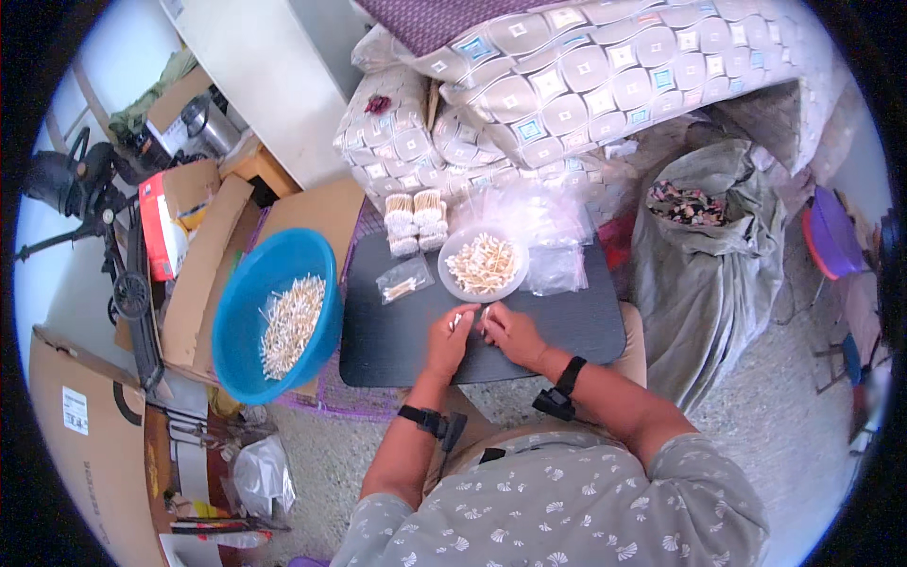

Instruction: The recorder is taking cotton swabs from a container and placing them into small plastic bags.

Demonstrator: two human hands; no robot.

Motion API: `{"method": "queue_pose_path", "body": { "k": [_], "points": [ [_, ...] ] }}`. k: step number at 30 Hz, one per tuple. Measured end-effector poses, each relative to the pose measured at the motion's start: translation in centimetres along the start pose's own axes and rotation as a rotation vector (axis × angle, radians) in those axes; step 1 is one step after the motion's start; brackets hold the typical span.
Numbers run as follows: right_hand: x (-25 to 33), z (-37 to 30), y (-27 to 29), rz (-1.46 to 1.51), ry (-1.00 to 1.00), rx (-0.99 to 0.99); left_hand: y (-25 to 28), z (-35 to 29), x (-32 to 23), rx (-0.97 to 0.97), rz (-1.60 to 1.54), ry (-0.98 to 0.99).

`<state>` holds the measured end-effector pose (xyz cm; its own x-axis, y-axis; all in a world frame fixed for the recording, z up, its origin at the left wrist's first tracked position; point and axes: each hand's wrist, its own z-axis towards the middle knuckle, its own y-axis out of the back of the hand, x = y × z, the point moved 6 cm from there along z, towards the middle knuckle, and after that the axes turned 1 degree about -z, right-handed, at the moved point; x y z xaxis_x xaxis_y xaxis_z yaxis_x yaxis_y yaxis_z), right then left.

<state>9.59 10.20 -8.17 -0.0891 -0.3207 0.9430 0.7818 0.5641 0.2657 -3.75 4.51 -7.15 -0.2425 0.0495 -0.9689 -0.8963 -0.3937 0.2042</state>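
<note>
My left hand (450,342) is closed over the near middle of a small dark table (387,345), with white cotton tips showing at its fingers. Close beside it, my right hand (513,335) pinches cotton swabs (487,313), their tips poking out. How many swabs each hand has is hidden by the fingers. Just beyond the hands stands a whitish bowl (448,284) heaped with loose cotton swabs (484,262). Left of the bowl lies a clear bag (404,281) with a few swabs inside. Packed swab bundles (416,223) are stacked at the table's far left.
Clear plastic bags (556,236) spread over the table's far right. A blue basin (230,317) of loose swabs stands at the left, near cardboard boxes (85,444). A patterned sofa (605,85) lies beyond; a grey cloth sack (699,283) sits at the right.
</note>
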Motion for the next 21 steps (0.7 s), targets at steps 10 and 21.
{"method": "queue_pose_path", "body": {
  "k": [10,21],
  "points": [
    [1.1,-0.2,-0.8,-0.219,0.236,0.047,-0.7,-0.3,1.9,0.057,-0.273,0.200],
    [1.9,-0.1,-0.6,-0.194,0.167,0.061,0.5,-0.2,3.5,-0.044,-0.360,0.216]
  ]
}}
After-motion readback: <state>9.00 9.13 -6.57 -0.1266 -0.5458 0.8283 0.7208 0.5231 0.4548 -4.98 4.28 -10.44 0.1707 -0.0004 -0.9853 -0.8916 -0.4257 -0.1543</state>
